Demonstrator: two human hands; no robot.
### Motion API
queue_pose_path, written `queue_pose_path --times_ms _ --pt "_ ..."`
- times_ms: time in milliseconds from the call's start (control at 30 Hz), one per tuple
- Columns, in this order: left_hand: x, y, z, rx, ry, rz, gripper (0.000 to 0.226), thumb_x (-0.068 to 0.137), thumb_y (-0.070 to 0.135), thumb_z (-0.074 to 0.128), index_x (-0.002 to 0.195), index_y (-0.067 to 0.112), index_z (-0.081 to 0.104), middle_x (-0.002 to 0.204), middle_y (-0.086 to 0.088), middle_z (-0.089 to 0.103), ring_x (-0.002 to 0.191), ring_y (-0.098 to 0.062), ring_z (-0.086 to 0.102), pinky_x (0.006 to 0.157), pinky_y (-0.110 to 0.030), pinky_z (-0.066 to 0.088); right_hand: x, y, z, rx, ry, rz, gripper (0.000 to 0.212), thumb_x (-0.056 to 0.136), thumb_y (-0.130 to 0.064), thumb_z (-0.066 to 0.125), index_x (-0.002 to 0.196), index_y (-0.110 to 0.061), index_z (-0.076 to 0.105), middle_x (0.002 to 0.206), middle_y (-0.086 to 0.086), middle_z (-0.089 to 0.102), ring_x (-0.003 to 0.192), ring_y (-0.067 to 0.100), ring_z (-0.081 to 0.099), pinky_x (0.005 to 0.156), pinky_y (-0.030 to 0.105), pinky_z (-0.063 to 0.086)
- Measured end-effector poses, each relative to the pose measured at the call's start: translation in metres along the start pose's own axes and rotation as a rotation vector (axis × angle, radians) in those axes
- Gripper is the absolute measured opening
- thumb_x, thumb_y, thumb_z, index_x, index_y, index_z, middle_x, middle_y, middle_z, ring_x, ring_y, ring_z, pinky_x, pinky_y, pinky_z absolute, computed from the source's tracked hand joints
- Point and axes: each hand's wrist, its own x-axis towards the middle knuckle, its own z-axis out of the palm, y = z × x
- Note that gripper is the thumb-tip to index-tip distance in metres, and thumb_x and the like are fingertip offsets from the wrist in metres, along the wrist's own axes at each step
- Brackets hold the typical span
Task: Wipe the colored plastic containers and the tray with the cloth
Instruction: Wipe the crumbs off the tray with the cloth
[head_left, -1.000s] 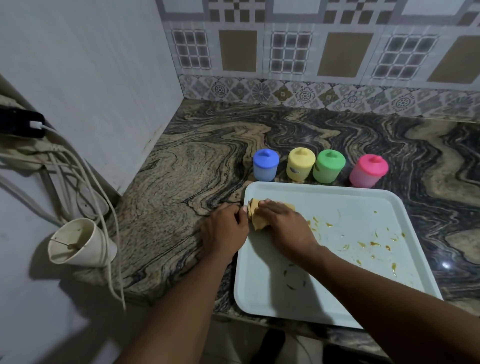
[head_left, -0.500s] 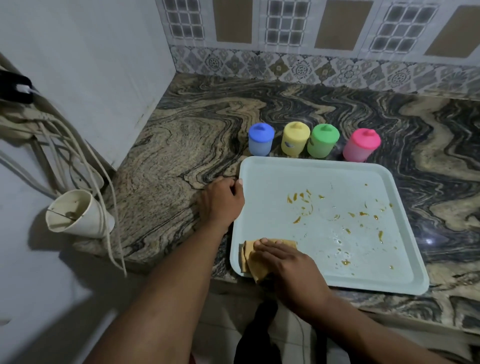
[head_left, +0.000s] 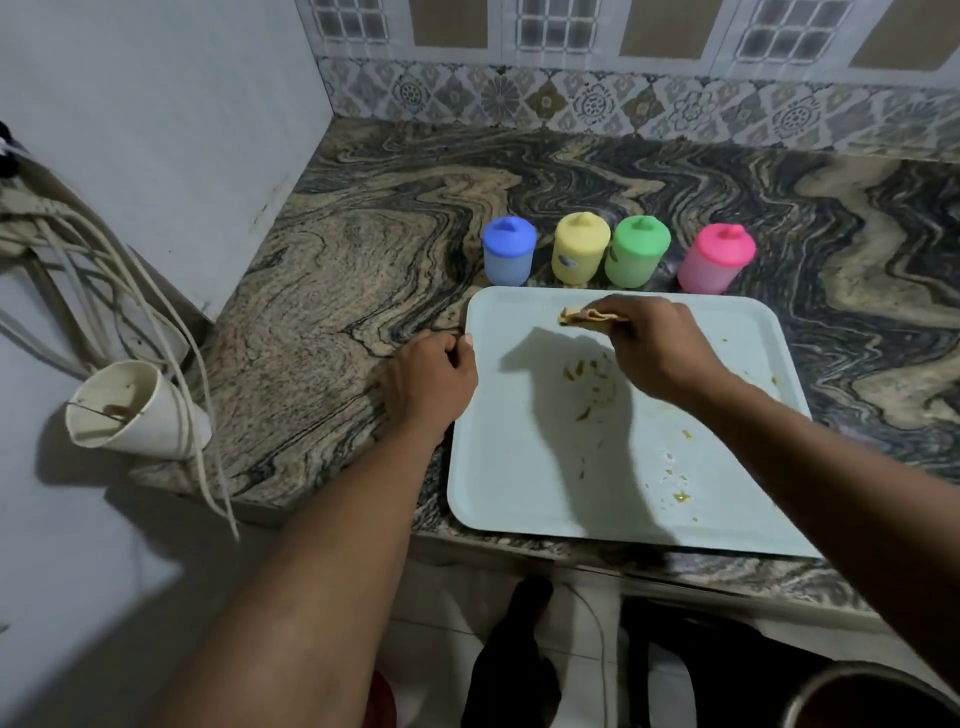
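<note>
A pale blue tray (head_left: 519, 467) lies on the marble counter, its surface flecked with yellow-green crumbs. Behind it stand the blue container (head_left: 508, 257), the yellow container (head_left: 580, 248), the green container (head_left: 640, 251) and the pink container (head_left: 716, 257), all lidded. My right hand (head_left: 657, 345) holds a folded yellow cloth (head_left: 587, 315) lifted above the tray's far part, casting a shadow on it. My left hand (head_left: 434, 379) grips the tray's left rim, thumb on the edge.
A white cone-shaped cup (head_left: 124, 410) and several white cables (head_left: 156, 322) hang off the wall at the left. The counter's front edge (head_left: 571, 551) runs just under the tray. A metal pot rim (head_left: 872, 696) shows at the bottom right.
My right hand has raised the cloth from the tray's near left corner to above its far middle. My left hand has stayed on the tray's left rim.
</note>
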Motion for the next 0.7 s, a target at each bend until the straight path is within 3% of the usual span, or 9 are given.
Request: queue_pose_path --times_ms 67,200,300,467,700 --pt "0.0 0.001 0.0 -0.004 0.002 -0.01 0.05 0.093 0.051 0.053 0.057 0.018 0.041 0.065 0.001 0.049 0.057 -0.028 0.05 0.048 -0.034 0.034 0.024 0.01 0.003 -0.071 -0.005 -0.007 0.042 0.089 -0.004 0.048 0.118 -0.022 0.072 0.111 0.012 0.075 0.099 0.04 0.064 0.073 0.035 0.048" --pt "0.0 0.001 0.0 -0.025 0.009 -0.016 0.053 0.091 0.05 0.058 0.054 0.018 0.036 0.059 0.001 0.044 0.053 -0.028 0.048 0.051 -0.038 0.041 0.032 0.015 0.017 -0.149 -0.104 -0.084 0.051 0.08 -0.006 0.048 0.122 -0.026 0.069 0.119 0.009 0.072 0.107 0.038 0.063 0.084 0.042 0.053" --pt "0.001 0.0 0.002 -0.007 0.014 -0.013 0.051 0.09 0.049 0.057 0.055 0.017 0.038 0.057 0.001 0.045 0.052 -0.026 0.047 0.052 -0.037 0.043 0.018 0.013 0.03 -0.233 -0.084 -0.091 0.051 0.078 -0.006 0.052 0.123 -0.022 0.068 0.118 0.011 0.072 0.107 0.038 0.059 0.081 0.043 0.052" --pt "0.003 -0.002 0.005 -0.005 0.017 -0.009 0.048 0.088 0.052 0.055 0.058 0.014 0.047 0.06 0.001 0.05 0.053 -0.025 0.05 0.054 -0.035 0.044 -0.027 0.013 0.042 -0.273 -0.065 -0.159 0.044 0.077 -0.008 0.058 0.118 -0.022 0.07 0.117 0.002 0.072 0.103 0.032 0.059 0.072 0.041 0.054" --pt "0.001 0.001 0.002 -0.005 0.008 -0.028 0.05 0.088 0.052 0.053 0.057 0.015 0.04 0.057 0.0 0.046 0.05 -0.025 0.046 0.051 -0.034 0.039 -0.1 0.007 0.046 -0.214 -0.084 -0.241 0.041 0.074 -0.011 0.069 0.112 -0.025 0.073 0.125 -0.005 0.071 0.111 0.024 0.066 0.07 0.032 0.056"
